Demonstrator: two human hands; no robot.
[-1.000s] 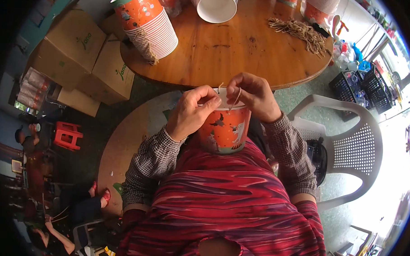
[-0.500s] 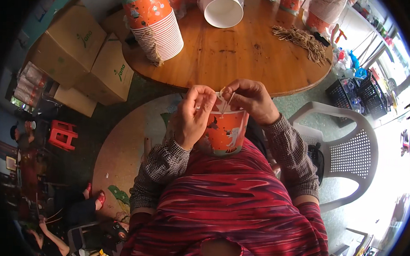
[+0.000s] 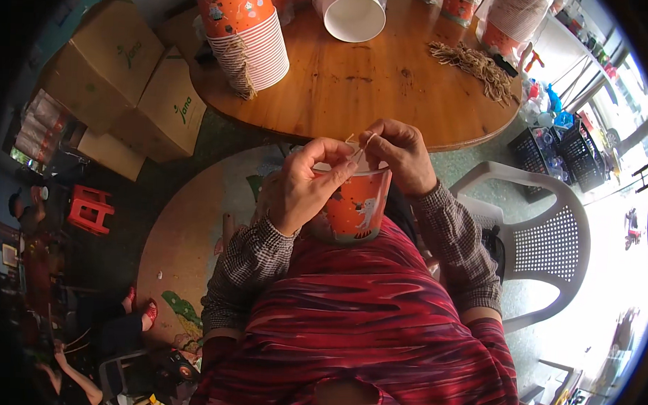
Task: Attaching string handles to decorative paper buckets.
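Note:
An orange paper bucket (image 3: 359, 207) with printed figures and a green base rests upright against my lap, just short of the table edge. Above its rim runs a thin pale cord (image 3: 359, 153), its ends pinched in my fingers. My left hand (image 3: 302, 182) is closed, thumb and forefinger pressed on the cord at the near left of the rim. My right hand (image 3: 404, 157) grips the cord too, a little higher and to the right. Fingers hide part of the rim and where the cord meets the bucket.
On the round wooden table (image 3: 342, 96) stand a nested bucket stack (image 3: 261, 57) with cords draped over it, a white-mouthed bucket (image 3: 354, 19) on its side, and a cord bundle (image 3: 478, 69). Cartons (image 3: 115, 59) are at left, a plastic chair (image 3: 547, 246) at right. Someone's arm (image 3: 79, 376) shows lower left.
My left fingertips have moved right onto the cord. The right hand has lifted slightly, and the cord now stretches between both hands above the rim.

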